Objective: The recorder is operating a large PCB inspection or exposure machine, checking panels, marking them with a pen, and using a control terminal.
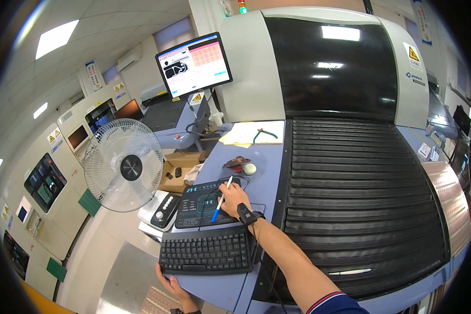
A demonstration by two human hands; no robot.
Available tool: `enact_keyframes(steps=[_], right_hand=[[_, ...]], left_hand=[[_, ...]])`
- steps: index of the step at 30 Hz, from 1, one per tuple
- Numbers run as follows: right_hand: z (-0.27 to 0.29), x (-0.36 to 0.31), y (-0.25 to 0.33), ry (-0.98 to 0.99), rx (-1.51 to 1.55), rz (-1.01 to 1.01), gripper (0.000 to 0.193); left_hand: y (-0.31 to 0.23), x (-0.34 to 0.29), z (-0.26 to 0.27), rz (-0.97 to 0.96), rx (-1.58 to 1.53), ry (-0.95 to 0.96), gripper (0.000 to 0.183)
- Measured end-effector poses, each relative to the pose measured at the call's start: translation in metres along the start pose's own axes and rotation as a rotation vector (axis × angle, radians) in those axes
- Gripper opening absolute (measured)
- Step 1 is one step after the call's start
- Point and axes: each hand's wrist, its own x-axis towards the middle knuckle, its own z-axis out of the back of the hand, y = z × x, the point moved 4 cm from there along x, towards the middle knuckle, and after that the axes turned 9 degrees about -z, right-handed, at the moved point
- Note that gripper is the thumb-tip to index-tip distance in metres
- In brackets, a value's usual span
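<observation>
My right hand (pixel 232 201) lies palm down on the black patterned mouse pad (pixel 191 206). A white pen with a blue end (pixel 218 207) is held between its fingers, slanting across the pad. Whether a mouse is under the palm is hidden. Just in front of the pad, nearer to me, sits a black keyboard (pixel 205 255). My left hand (pixel 171 285) rests at the keyboard's near left corner, by the table edge, with its visible fingers loosely stretched and nothing seen in them. A dark wristband (pixel 247 214) is on my right wrist.
A monitor (pixel 194 66) stands beyond the blue table, and a large fan (pixel 124 166) to the left. Right of the table is a machine with a ribbed black cover (pixel 361 199), a white pen (pixel 350 272) on it. Green-handled pliers (pixel 265 135) lie on papers at the back.
</observation>
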Motion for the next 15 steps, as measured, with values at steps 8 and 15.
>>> enact_keyframes(steps=[8,15], right_hand=[[-0.0022,0.0020,-0.0027,0.117,-0.024,-0.076,0.033],[-0.0006,-0.0003,0.0025,0.016,-0.023,-0.012,0.029]], left_hand=[[0.0056,-0.0001,0.0060,-0.019,0.101,0.021,0.070],[0.0056,-0.0008,0.0023,-0.011,-0.005,-0.016,0.069]])
